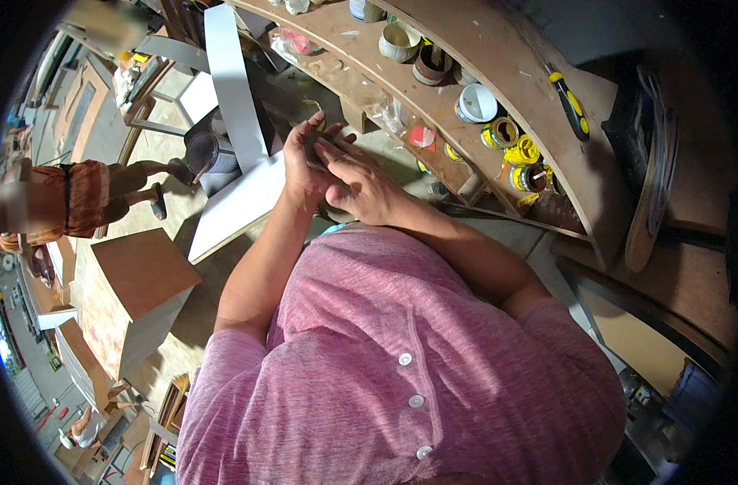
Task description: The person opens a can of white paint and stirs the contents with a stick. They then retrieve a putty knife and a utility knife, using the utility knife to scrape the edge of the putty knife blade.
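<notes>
A heathered pink shirt (345, 323), flecked with paler threads, fills the lower middle of the frame. Its short sleeves, the left sleeve (231, 347) and the right sleeve (563, 335), are of the same soft-looking, creased cloth. A stitched placket (412, 335) runs down near the lower centre, carrying buttons (417, 401) (three in view, round and white). Both forearms, the left grip (299, 176) and the right grip (362, 187) are bare.

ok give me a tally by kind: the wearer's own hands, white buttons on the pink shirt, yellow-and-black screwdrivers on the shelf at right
Wearer's hands: 2
White buttons: 3
Yellow-and-black screwdriver: 1
Total: 6
</notes>
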A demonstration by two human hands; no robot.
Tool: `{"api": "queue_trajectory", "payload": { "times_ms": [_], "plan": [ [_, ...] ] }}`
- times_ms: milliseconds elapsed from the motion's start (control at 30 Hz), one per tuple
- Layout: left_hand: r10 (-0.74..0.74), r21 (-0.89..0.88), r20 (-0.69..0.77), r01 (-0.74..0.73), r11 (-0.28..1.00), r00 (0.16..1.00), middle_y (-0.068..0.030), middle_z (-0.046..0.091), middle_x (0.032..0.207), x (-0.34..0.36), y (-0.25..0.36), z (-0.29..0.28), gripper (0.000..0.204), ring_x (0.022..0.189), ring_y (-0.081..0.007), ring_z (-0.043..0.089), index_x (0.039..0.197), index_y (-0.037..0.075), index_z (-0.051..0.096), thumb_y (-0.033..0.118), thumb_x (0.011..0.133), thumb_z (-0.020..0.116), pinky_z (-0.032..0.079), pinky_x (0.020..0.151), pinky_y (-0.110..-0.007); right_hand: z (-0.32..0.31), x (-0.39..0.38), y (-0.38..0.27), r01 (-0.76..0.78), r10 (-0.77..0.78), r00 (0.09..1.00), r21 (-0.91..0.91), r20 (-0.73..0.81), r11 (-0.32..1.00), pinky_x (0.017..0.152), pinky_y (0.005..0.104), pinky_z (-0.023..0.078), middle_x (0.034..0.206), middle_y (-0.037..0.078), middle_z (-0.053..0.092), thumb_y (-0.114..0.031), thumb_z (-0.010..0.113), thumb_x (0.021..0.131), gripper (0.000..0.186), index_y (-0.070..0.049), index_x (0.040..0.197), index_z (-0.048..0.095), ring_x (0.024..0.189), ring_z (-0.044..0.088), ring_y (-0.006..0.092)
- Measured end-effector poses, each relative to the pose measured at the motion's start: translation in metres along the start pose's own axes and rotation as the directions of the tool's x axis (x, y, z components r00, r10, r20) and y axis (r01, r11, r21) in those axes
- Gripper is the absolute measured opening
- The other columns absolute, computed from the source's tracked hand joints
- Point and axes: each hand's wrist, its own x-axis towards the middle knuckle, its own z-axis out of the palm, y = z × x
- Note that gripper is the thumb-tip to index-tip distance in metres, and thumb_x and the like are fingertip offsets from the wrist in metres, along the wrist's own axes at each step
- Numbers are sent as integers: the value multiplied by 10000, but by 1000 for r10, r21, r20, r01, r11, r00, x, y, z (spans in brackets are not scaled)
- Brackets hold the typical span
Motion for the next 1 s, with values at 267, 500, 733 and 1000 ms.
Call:
{"api": "queue_trajectory", "payload": {
  "times_ms": [267, 500, 733, 1000],
  "plan": [
    [44, -30, -78, -47, 998, 996, -170, 568, 1138, -1, -7, -15, 401, 1036, -355, 551, 1246, 119, 496, 384, 945, 490, 456, 955, -518, 2, 0, -5, -22, 24, 999, 65, -31, 998, 1174, 495, 221, 1469, 295, 389, -764, 246, 912, 1000, 75, 1438, 380, 1418, 300, 436],
    [80, 28, -21, -80, 996, 997, -197, 579, 1166, -9, -9, -38, 584, 1041, -342, 580, 1307, 87, 475, 561, 970, 430, 486, 927, -502, 20, -1, -3, -50, 63, 995, 174, -71, 984, 1061, 447, 414, 1317, 223, 572, -237, 664, 885, 459, 28, 1256, 612, 1242, 536, 381],
    [175, 17, -74, -174, 985, 982, -202, 594, 1144, -35, 2, -58, 897, 1043, -348, 595, 1192, 21, 558, 827, 848, 367, 483, 942, -495, 34, 8, -22, -38, 60, 995, 241, -85, 970, 942, 413, 485, 1135, 161, 629, -89, 743, 772, 404, -7, 1157, 655, 1088, 607, 346],
    [239, -96, -2, -238, 967, 971, -239, 619, 1185, -71, 33, -78, 847, 1113, -435, 574, 1028, 12, 640, 767, 916, 272, 460, 987, -540, 64, 28, -55, 115, -110, 993, 121, -43, 986, 959, 426, 458, 1147, 132, 578, -92, 763, 731, 531, -34, 1243, 633, 1087, 558, 335]
  ]
}}
